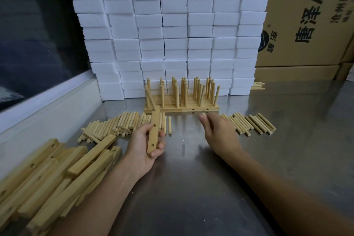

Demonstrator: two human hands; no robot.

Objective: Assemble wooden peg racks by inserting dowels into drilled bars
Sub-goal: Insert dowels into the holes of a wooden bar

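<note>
We see the left hand (146,143) gripping a drilled bar (154,132) with one dowel (150,99) seated at its far end, mid-table, while the right hand (218,132) pinches a loose dowel (203,114) near the finished racks (182,106).

Drilled bars (57,174) piled front left on the surface (191,188), loose dowels (122,124) behind them, finished racks (182,105) centre, foam blocks (172,34) stacked behind

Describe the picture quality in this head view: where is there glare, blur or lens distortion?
Head view: soft glare and reflections on the steel table; the right hand is motion-blurred at the fingertips; wide-angle bending bows the foam blocks and leans the cardboard boxes.
</note>
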